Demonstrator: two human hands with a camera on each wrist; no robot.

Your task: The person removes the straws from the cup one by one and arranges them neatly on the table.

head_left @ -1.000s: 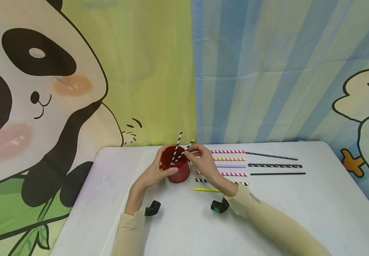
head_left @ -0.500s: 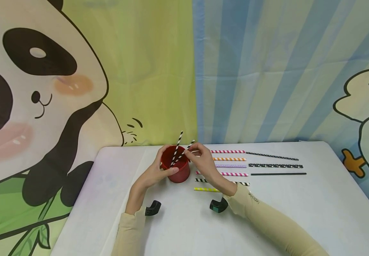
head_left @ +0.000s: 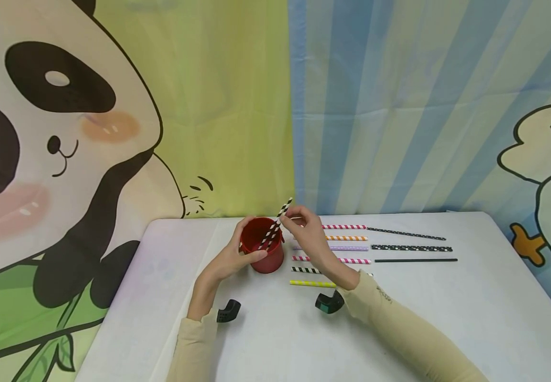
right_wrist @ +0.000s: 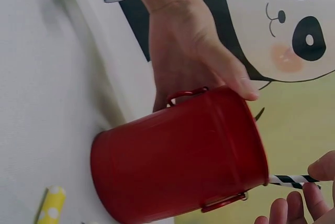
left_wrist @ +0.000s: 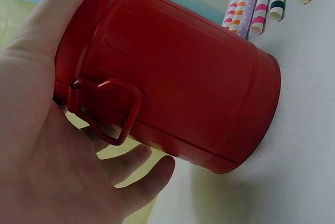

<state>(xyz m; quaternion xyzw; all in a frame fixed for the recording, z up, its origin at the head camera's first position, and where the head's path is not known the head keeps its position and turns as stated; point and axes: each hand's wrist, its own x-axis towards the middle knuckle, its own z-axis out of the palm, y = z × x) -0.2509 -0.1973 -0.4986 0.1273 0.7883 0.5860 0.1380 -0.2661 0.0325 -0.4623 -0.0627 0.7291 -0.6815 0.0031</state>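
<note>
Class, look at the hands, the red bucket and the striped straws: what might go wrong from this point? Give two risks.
1. The right hand pinches two black-and-white straws slanted against the rim of the red bucket; levering on them might tip it, though the left hand steadies it.
2. The right sleeve lies across the row of straws on the table, so drawing the arm back may knock them out of line.

bucket (head_left: pixel 267 249): 1 | straws in bucket (head_left: pixel 273 231): 2 | straws on table (head_left: pixel 347 248): 9 | hands: 2
</note>
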